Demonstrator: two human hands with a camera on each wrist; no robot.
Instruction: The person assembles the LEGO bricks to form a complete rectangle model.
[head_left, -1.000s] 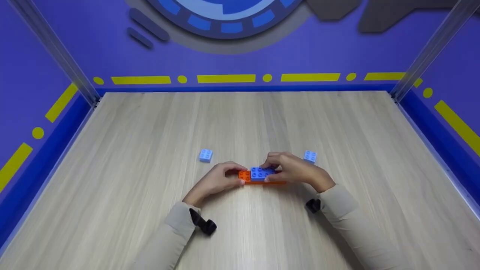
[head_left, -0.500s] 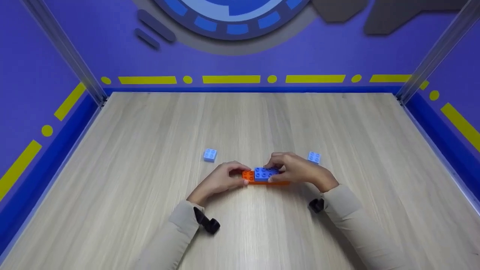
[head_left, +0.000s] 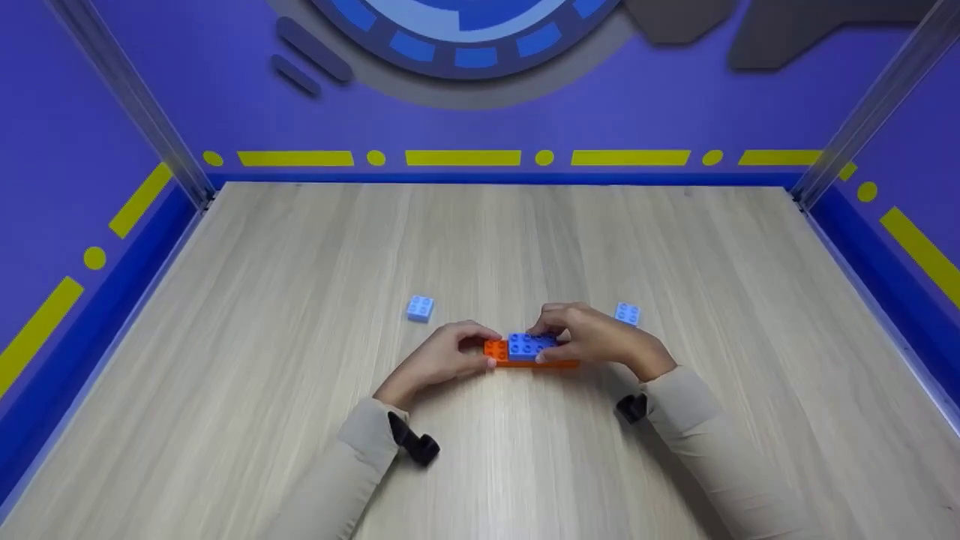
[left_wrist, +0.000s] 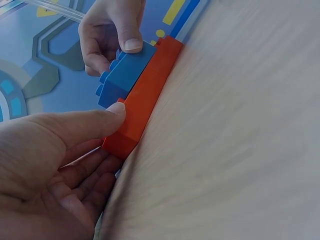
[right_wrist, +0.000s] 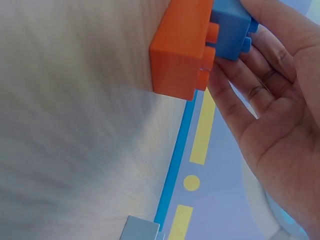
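A long orange building brick (head_left: 496,350) lies on the table in front of the person. On top of it sits a shorter blue brick (left_wrist: 127,75), with orange studs showing past both its ends. The left hand (head_left: 442,356) pinches the orange brick's left end between thumb and fingers; in the left wrist view the thumb lies on its near side. The right hand (head_left: 596,336) grips the blue brick, thumb on the near side and fingers on the far side. The right wrist view shows the orange brick's free right end (right_wrist: 175,70) beside the right palm.
One small light blue brick (head_left: 420,308) lies beyond the left hand. Another light blue brick (head_left: 628,313) lies behind the right hand, partly hidden by it. A purple-blue wall (head_left: 480,127) with yellow markings bounds the wooden table (head_left: 480,232) at the back and sides.
The whole scene shifts slightly right in the head view between the first frame and the second, as the camera turns. Both hands keep their hold on the bricks.
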